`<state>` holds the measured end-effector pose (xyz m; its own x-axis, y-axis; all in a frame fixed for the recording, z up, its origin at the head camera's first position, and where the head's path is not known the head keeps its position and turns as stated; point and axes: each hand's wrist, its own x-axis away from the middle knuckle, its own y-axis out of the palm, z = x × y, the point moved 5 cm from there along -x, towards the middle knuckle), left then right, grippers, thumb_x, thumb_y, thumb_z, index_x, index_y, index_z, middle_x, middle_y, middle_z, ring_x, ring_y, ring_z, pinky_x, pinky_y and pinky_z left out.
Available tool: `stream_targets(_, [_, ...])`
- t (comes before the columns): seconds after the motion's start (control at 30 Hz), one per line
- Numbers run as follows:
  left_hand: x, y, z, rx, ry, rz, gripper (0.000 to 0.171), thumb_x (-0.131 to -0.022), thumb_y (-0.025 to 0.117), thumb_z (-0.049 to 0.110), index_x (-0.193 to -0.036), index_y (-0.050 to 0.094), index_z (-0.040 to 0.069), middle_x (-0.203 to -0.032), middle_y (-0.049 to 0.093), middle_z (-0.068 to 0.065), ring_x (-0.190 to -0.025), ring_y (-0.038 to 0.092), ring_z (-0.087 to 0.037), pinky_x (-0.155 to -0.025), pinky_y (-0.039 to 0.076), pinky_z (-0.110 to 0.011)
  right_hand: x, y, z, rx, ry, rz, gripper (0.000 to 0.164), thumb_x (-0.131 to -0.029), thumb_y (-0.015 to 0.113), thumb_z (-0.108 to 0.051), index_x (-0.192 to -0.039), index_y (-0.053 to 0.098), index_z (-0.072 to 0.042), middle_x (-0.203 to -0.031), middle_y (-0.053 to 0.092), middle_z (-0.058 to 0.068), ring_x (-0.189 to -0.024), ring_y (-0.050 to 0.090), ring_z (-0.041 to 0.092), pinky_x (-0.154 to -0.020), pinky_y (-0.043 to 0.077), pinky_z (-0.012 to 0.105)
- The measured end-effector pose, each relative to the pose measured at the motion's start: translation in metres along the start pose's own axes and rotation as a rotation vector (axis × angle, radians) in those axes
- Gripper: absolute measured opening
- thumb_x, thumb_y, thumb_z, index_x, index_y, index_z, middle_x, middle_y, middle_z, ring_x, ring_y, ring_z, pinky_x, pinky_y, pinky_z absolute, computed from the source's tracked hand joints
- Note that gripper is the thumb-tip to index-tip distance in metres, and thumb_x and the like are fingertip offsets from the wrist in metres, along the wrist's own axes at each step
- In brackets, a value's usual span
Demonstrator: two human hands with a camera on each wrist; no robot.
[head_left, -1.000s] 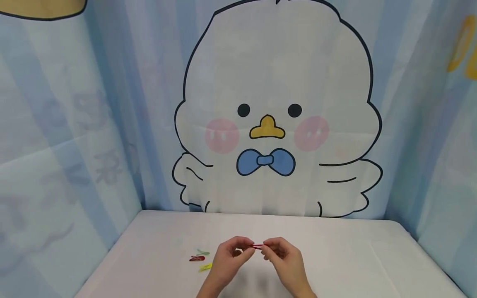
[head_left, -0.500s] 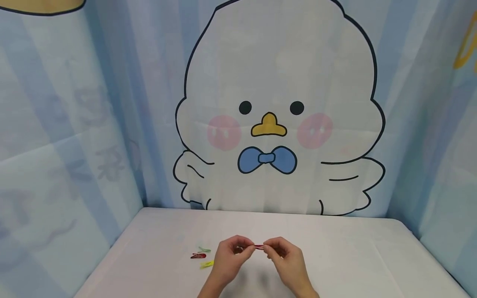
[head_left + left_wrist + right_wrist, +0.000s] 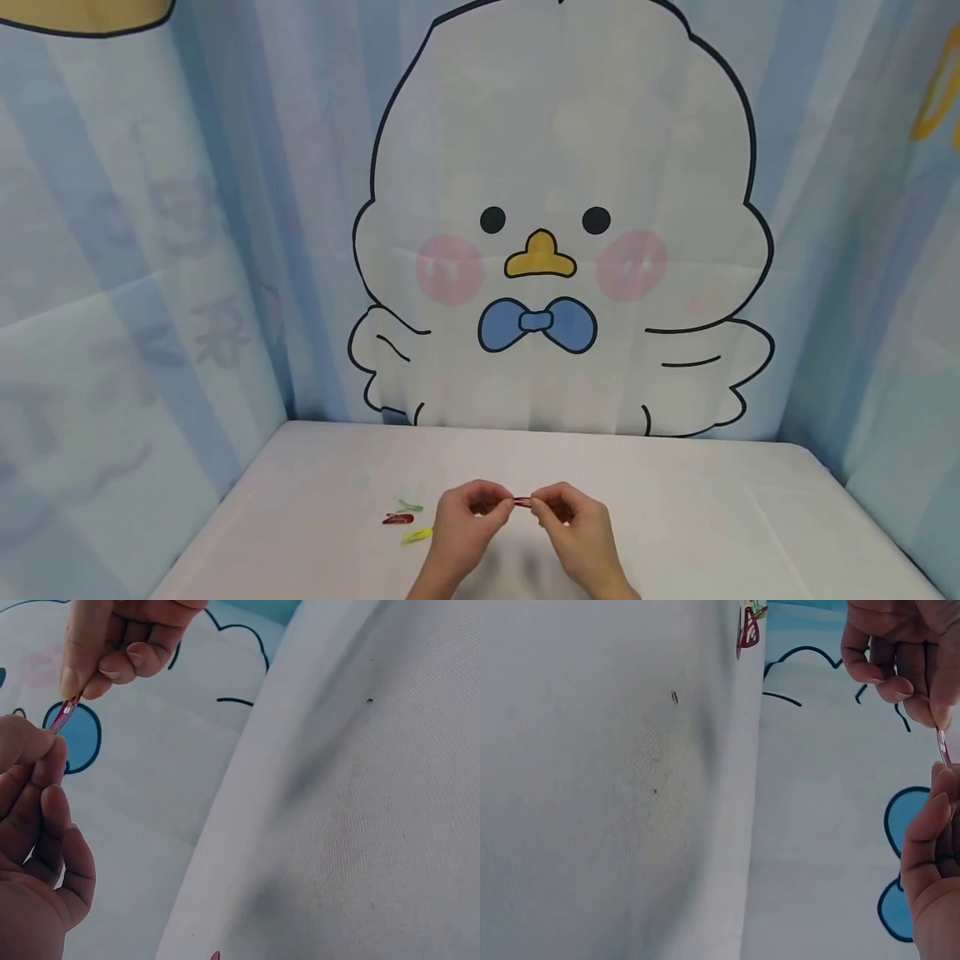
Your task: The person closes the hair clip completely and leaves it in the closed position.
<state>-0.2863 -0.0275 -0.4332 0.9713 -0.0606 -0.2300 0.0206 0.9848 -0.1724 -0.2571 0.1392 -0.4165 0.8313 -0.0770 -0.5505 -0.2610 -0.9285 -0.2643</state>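
Note:
A small red hair clip (image 3: 522, 502) is held up in front of the body, over the table, pinched at both ends. My left hand (image 3: 467, 527) grips its left end between thumb and forefinger. The thumb and forefinger of my right hand (image 3: 579, 533) pinch its right end. Only the clip's middle shows between the fingertips; both ends are hidden by them. In the left wrist view the red hair clip (image 3: 64, 717) shows two thin strips with a narrow gap. The other fingers of both hands are curled loosely below.
Left of my left hand, on the white table (image 3: 675, 517), lie a red hair clip (image 3: 398, 518), a green hair clip (image 3: 409, 506) and a yellow hair clip (image 3: 416, 536), partly behind that hand. A curtain (image 3: 547, 383) with a cartoon bird hangs at the table's far edge.
Both hands keep their pinch on the red hair clip at nearly the same spot. The head view has shifted slightly; the clips on the table lie as before.

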Motion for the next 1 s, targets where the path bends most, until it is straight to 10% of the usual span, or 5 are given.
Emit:
stream_targets(0.2, [0.0005, 0.0000, -0.0057, 0.045, -0.046, -0.012, 0.009, -0.086, 0.077, 0.010, -0.090, 0.074, 0.003, -0.080, 0.068, -0.001, -0.073, 0.059, -0.015, -0.065, 0.049, -0.026, -0.0008, 0.0008, 0.0030, 0.021, 0.031, -0.034, 0.010, -0.086, 0.077, 0.001, -0.090, 0.072, -0.007, -0.078, 0.069, -0.007, -0.065, 0.063, 0.007, -0.060, 0.054, 0.025])
stream_targets(0.57, [-0.0027, -0.0014, -0.0087, 0.025, -0.062, -0.045, 0.013, -0.087, 0.076, 0.011, -0.095, 0.073, 0.000, -0.083, 0.069, -0.001, -0.075, 0.061, -0.016, -0.068, 0.050, -0.028, 0.0026, 0.0029, 0.0002, 0.132, -0.291, -0.073, 0.031, -0.074, 0.082, 0.011, -0.091, 0.071, -0.012, -0.079, 0.064, -0.012, -0.067, 0.057, 0.001, -0.056, 0.051, 0.023])
stream_targets(1.0, [-0.0041, -0.0031, -0.0063, -0.027, -0.002, -0.150, 0.009, -0.090, 0.075, 0.013, -0.096, 0.073, 0.006, -0.088, 0.070, 0.001, -0.081, 0.061, -0.016, -0.071, 0.049, -0.027, 0.0027, 0.0006, 0.0017, 0.145, -0.371, -0.085, 0.030, -0.075, 0.082, 0.008, -0.091, 0.070, -0.014, -0.079, 0.060, -0.014, -0.066, 0.054, 0.000, -0.055, 0.050, 0.023])
